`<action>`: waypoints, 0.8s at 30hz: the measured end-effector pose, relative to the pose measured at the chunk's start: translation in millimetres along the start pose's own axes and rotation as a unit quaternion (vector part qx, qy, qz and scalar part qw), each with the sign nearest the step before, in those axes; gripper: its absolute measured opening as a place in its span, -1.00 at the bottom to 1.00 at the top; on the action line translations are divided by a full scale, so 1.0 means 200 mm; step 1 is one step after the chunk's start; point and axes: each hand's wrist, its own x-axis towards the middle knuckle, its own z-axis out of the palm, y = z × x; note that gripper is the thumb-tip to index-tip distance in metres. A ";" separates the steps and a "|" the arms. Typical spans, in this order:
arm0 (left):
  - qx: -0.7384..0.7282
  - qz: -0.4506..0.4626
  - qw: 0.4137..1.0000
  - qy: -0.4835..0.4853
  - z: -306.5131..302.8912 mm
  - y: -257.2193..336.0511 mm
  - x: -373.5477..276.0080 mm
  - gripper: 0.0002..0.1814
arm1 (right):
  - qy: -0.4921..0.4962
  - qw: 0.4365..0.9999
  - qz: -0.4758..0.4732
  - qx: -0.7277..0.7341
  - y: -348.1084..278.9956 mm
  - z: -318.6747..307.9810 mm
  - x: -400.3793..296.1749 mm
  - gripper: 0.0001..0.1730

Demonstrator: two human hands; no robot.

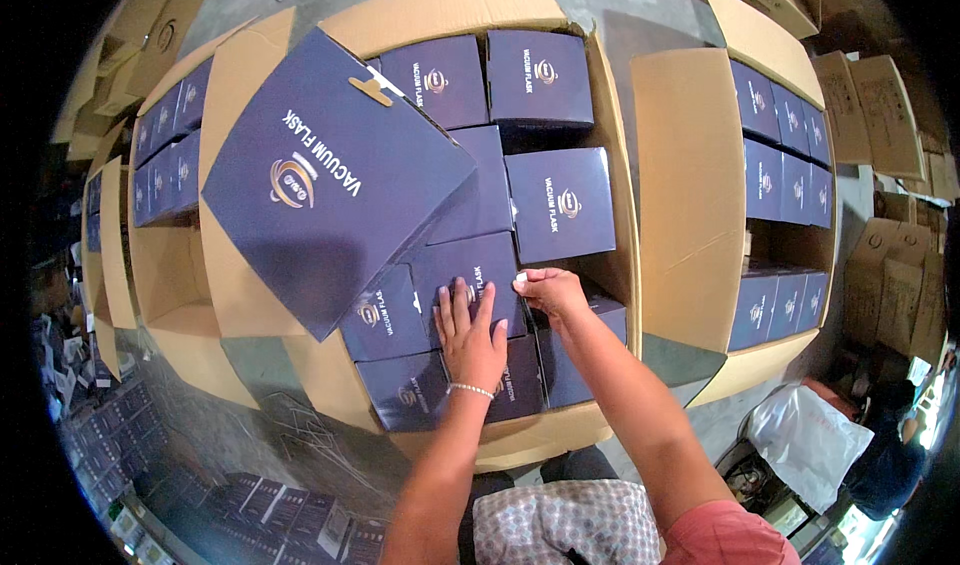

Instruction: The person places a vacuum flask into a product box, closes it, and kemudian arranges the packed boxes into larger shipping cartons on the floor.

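Note:
My left hand (471, 332) lies palm down, fingers apart, on the top of a navy blue product box (457, 256) with printed writing and a logo. At that box's right edge, my right hand (556, 293) pinches a small white piece (520, 280) between thumb and fingertips; whether it is a sticker or a tab I cannot tell. Both hands are over an open brown cardboard carton (450, 0) holding several such boxes. Another navy box (337, 175) rests askew across the carton's left side, covering parts of the boxes below. A cut-out tab (370, 90) shows on its upper edge.
Open cartons of similar boxes stand to the left (176, 287) and right (682, 212). Brown cartons (892, 280) are stacked at far right. A white plastic bag (810, 437) lies at lower right, near another person (889, 460). More dark boxes (277, 512) cover the lower left floor.

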 end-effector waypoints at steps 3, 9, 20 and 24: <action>0.072 0.013 0.997 -0.009 0.10 -0.05 -0.01 -0.37 | 0.092 0.934 -0.231 -0.256 0.05 0.07 -0.07 -0.72; 0.113 0.004 0.993 -0.029 0.16 -0.06 0.00 -0.32 | 0.048 0.830 -0.349 -0.432 0.06 0.13 -0.32 -0.46; -0.559 -0.245 0.748 0.260 -0.48 -0.32 0.14 -0.33 | -0.015 0.970 -0.235 -0.056 -0.42 0.05 -0.37 -0.22; -0.790 -0.159 0.580 0.118 -0.99 -0.56 0.54 -0.55 | -0.141 0.959 -0.239 0.054 -0.83 0.43 -0.62 -0.09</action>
